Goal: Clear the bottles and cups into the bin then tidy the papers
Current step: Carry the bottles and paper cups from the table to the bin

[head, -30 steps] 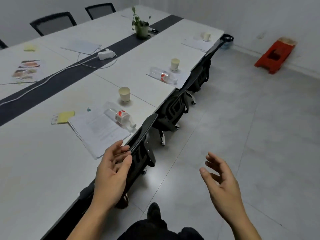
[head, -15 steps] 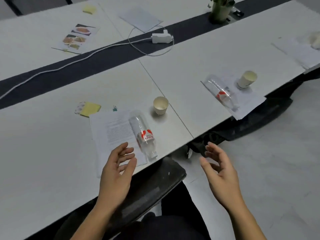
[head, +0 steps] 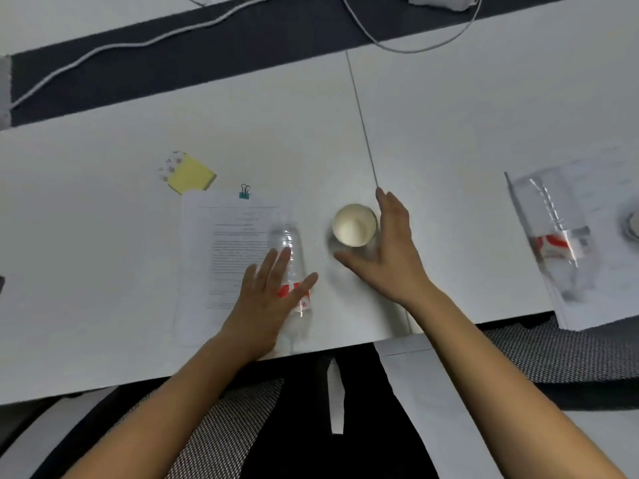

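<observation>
- The left hand (head: 273,299) lies over a clear plastic bottle (head: 289,242), fingers straight and spread and not curled round it; whether the palm presses down cannot be told.
- That bottle lies on its side along the right edge of a sheet of printed papers (head: 224,243) near the table's front edge, its red and white label partly under the hand.
- The right hand (head: 390,257) is open around a paper cup (head: 354,224): the thumb reaches below the cup and the fingers run up just beside its right side, not closed on it.
- The cup stands upright on the white table (head: 86,271), just right of the bottle.
- A small binder clip (head: 244,192) sits at the top edge of the papers, with a yellow note pad (head: 190,174) near their upper left corner.
- A second bottle (head: 556,236) lies on more papers (head: 605,195) far to the right, well apart from both hands.
- A white cable (head: 103,50) runs along a dark strip (head: 207,60) at the back.
- A mesh chair back (head: 221,426) shows below the table edge.
</observation>
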A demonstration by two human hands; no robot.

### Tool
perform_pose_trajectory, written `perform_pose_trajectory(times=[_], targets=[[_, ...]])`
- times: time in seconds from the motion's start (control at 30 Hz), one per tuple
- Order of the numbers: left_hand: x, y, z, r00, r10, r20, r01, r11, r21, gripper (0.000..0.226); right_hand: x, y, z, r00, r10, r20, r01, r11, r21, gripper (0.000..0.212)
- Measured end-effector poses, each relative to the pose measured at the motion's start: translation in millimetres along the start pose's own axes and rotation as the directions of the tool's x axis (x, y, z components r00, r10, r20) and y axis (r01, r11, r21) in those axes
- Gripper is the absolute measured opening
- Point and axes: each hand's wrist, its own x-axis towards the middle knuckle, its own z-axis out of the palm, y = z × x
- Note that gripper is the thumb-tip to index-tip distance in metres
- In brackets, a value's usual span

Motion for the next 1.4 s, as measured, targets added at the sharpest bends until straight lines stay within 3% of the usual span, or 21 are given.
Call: perform_pose_trajectory(times=[0.1, 0.2, 0.27, 0.33, 0.4, 0.47, 0.57, 0.63, 0.8, 0.97, 1.2, 1.3, 1.4], targets=[[17.0, -9.9, 3.6, 0.987, 0.148, 0.057, -0.155, 0.978, 0.139, 0.109, 24.7, 4.2, 12.8, 0.997, -0.053, 0.060, 0.059, 0.992, -0.114, 0.122], [25.1, -11.5, -2.6, 0.985, 0.170, 0.029, -0.173, 0.976, 0.131, 0.095, 31.4, 6.5, 15.8, 0.999, -0.026, 0.040, 0.031, 0.991, -0.132, 0.093], [24.7, -7.9, -13.9, 0.991, 0.099, -0.093, -0.098, 0.995, 0.015, 0.083, 25.8, 3.9, 10.3, 1.000, 0.011, -0.005, -0.011, 0.996, -0.093, 0.083], [19.6, -1.4, -29.7, 0.969, -0.078, -0.236, 0.021, 0.972, -0.234, 0.075, 12.7, -3.4, -0.6, 0.997, 0.037, -0.073, -0.040, 0.998, -0.045, 0.079], [11.5, 8.0, -54.8, 0.914, -0.296, -0.278, 0.131, 0.863, -0.488, 0.078, -7.9, -16.3, -15.0, 0.986, 0.052, -0.157, -0.053, 0.999, -0.007, 0.078], [1.5, 19.1, -88.7, 0.858, -0.457, -0.234, 0.177, 0.691, -0.700, 0.073, -34.1, -34.6, -31.0, 0.962, 0.072, -0.263, -0.062, 0.997, 0.048, 0.078], [-21.6, 32.5, -129.2, 0.833, -0.527, -0.169, 0.084, 0.422, -0.903, 0.062, -84.1, -61.8, -48.8, 0.909, 0.121, -0.398, -0.062, 0.986, 0.158, 0.079], [-39.8, 40.6, -142.7, 0.837, -0.521, -0.169, 0.006, 0.317, -0.948, 0.065, -125.2, -74.2, -51.2, 0.861, 0.159, -0.482, -0.060, 0.975, 0.215, 0.083], [-71.6, 73.2, -138.1, 0.936, -0.328, -0.126, -0.044, 0.248, -0.968, 0.065, -239.1, -64.3, -24.1, 0.674, 0.353, -0.648, -0.092, 0.912, 0.401, 0.080], [-71.8, 133.5, -130.9, 0.992, -0.100, -0.079, -0.060, 0.178, -0.982, 0.080, -353.9, -41.6, -10.5, 0.367, 0.529, -0.765, -0.100, 0.840, 0.533, 0.071], [-58.6, 256.5, -161.4, 0.959, 0.218, -0.184, -0.223, 0.171, -0.960, 0.060, -494.3, -8.4, -33.9, -0.129, 0.521, -0.844, 0.001, 0.851, 0.525, 0.080], [-64.3, 320.4, -160.2, 0.925, 0.306, -0.225, -0.288, 0.177, -0.941, 0.060, -544.8, 21.3, -37.7, -0.256, 0.526, -0.811, 0.052, 0.845, 0.532, 0.090], [-71.9, 388.0, -143.0, 0.900, 0.360, -0.247, -0.319, 0.157, -0.935, 0.043, -589.5, 60.7, -44.3, -0.320, 0.575, -0.753, 0.094, 0.810, 0.579, 0.095]])
